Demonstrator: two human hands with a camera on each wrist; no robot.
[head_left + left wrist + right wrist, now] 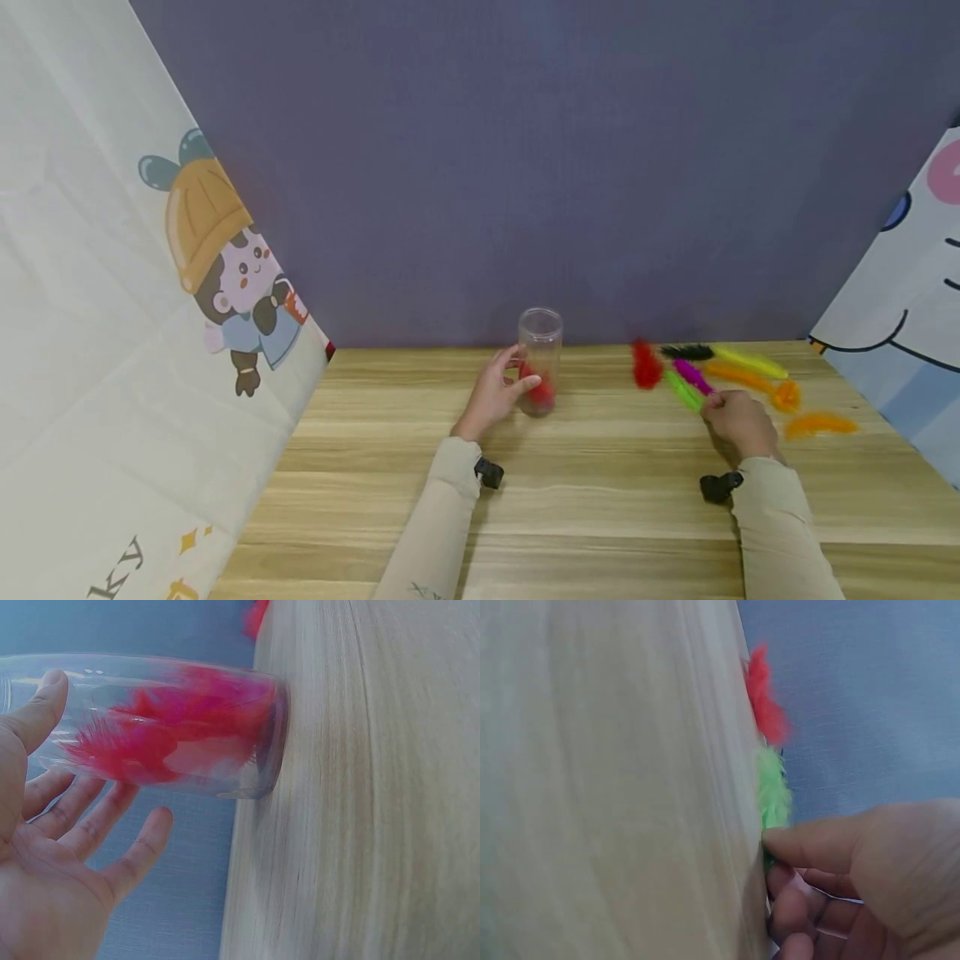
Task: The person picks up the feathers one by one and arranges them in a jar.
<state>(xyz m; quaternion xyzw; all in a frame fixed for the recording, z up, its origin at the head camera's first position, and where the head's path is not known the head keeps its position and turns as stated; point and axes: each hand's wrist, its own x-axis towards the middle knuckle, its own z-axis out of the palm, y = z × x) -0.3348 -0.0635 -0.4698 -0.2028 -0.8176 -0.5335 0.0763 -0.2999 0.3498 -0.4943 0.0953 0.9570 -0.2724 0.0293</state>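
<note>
A clear glass tumbler [540, 350] stands upright on the wooden table, with red and magenta feathers [180, 724] inside its lower part. My left hand [498, 392] holds it from the left side, thumb across the near face and fingers around the back. Over to the right, my right hand [742, 421] pinches the near end of a lime green feather [684, 390] between thumb and fingers, low at the tabletop. A magenta feather [692, 377] lies right alongside, its near end at the same fingertips. In the right wrist view the green feather [774, 787] runs under the thumb.
A fluffy red feather [646, 364] lies left of the right hand. Behind it are a black feather [686, 352] and a yellow feather [750, 362]. Orange feathers [821, 425] lie farther right. A dark wall [525, 167] closes off the table's back edge.
</note>
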